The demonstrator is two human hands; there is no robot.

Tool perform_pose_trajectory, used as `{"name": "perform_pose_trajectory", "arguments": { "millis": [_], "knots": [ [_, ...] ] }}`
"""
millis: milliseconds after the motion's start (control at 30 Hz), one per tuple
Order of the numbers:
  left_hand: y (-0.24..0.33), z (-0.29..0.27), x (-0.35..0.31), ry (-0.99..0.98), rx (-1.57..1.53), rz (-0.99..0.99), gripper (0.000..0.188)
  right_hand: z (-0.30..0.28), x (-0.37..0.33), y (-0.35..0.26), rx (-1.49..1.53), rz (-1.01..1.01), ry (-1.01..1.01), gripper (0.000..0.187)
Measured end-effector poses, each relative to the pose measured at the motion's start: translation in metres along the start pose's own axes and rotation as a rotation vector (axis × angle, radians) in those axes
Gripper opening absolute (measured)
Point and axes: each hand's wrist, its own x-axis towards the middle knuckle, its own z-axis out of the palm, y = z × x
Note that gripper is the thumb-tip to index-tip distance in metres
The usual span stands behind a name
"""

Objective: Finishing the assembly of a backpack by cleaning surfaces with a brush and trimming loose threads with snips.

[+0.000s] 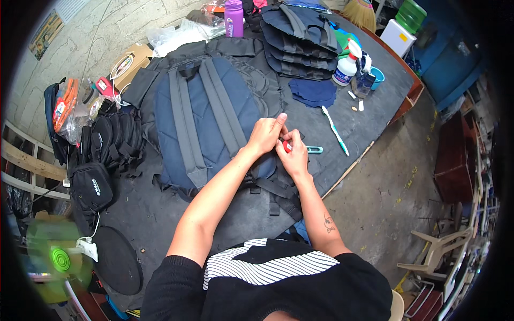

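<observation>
The left hand (265, 136) and right hand (294, 156) meet at the lower right side of a blue backpack (204, 120), which lies on the dark desk (144, 198) with its two grey straps (223, 109) uppermost. The grip of the right hand pinches a small red object (287, 146); a teal implement (315, 150) shows just beside it, whether held or lying cannot be told. The left grip is curled close to the right fingers, thumb extended; whether it pinches anything cannot be told. To the right lie a toothbrush (335, 131) and dark blue fabric (313, 92), with a spray bottle (345, 70) standing beyond.
</observation>
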Motion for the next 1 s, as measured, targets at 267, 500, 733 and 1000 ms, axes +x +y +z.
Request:
{"name": "perform_pose_trajectory", "arguments": {
  "millis": [267,500,733,1000],
  "knots": [
    [-0.011,-0.011,-0.014,-0.026,-0.150,-0.072,0.083,0.009,-0.016,-0.019,-0.088,-0.047,-0.078,0.033],
    [-0.021,-0.015,-0.006,-0.154,-0.423,-0.180,0.098,0.001,-0.020,-0.024,-0.153,-0.038,-0.055,0.032],
    [-0.026,-0.002,0.002,-0.239,-0.384,-0.253,0.103,-0.002,-0.009,-0.014,-0.143,-0.011,-0.066,0.032],
    [-0.047,0.011,0.010,-0.289,-0.480,-0.314,0.103,0.004,-0.006,0.000,-0.171,-0.067,-0.044,0.029]
  ]
}}
